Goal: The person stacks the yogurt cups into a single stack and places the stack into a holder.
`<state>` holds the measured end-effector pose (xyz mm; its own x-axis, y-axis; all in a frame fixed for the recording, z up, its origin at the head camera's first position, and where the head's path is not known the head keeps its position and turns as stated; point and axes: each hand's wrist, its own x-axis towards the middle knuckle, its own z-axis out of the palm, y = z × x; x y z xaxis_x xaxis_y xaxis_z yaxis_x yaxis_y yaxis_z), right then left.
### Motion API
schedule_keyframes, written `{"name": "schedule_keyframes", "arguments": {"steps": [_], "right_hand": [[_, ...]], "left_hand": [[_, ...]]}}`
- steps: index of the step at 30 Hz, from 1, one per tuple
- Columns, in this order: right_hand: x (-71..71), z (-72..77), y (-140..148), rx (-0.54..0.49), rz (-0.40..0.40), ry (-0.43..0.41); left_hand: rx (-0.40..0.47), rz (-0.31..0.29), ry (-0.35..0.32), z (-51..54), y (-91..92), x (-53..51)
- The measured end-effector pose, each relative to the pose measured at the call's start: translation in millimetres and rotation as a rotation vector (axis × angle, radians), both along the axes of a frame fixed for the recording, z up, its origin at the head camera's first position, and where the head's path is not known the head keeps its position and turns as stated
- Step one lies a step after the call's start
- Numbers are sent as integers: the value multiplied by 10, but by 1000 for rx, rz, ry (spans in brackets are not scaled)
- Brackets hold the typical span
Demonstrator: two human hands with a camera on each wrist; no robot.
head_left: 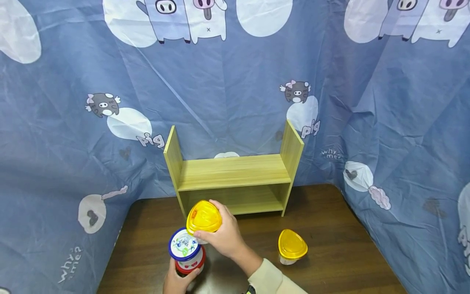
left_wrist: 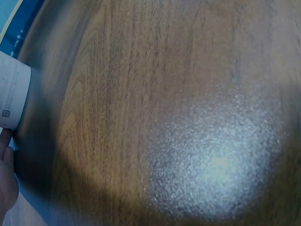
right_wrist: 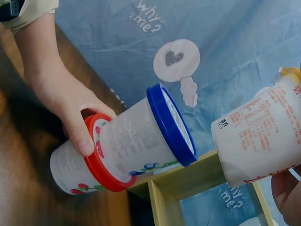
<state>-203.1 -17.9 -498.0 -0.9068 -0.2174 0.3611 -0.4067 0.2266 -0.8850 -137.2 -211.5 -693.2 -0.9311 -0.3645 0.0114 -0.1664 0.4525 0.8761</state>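
In the head view my left hand (head_left: 178, 281) grips a tub with a red lid (head_left: 196, 267) near its rim. On top of it sits a tub with a blue lid (head_left: 184, 244); both stay upright, one above the other. The right wrist view shows the thumb of that hand against the red lid (right_wrist: 96, 160). My right hand (head_left: 227, 237) holds a white tub with a yellow, rounded-triangle lid (head_left: 204, 217), raised just behind and right of the blue lid. Part of a white tub (left_wrist: 14, 92) and some fingers appear at the left wrist view's edge.
A second yellow-lidded tub (head_left: 292, 246) stands on the brown wooden table (head_left: 338, 245) to the right. Behind the hands is a two-tier light wooden shelf (head_left: 235, 171). A blue cloth with pig prints (head_left: 220, 102) hangs around the table.
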Motion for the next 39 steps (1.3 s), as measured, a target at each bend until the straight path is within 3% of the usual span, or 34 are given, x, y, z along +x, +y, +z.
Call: {"name": "schedule_keyframes", "arguments": {"steps": [10, 23, 35, 39], "right_hand": [[33, 55, -141, 3, 19, 4], [107, 130, -306, 17, 48, -41], [152, 46, -412, 61, 82, -67], [144, 27, -442, 78, 79, -53]], "left_hand": [[-25, 5, 42, -9, 9, 34], [-9, 3, 10, 43, 10, 37], [-19, -10, 78, -6, 17, 62], [-24, -4, 68, -10, 13, 45]]}}
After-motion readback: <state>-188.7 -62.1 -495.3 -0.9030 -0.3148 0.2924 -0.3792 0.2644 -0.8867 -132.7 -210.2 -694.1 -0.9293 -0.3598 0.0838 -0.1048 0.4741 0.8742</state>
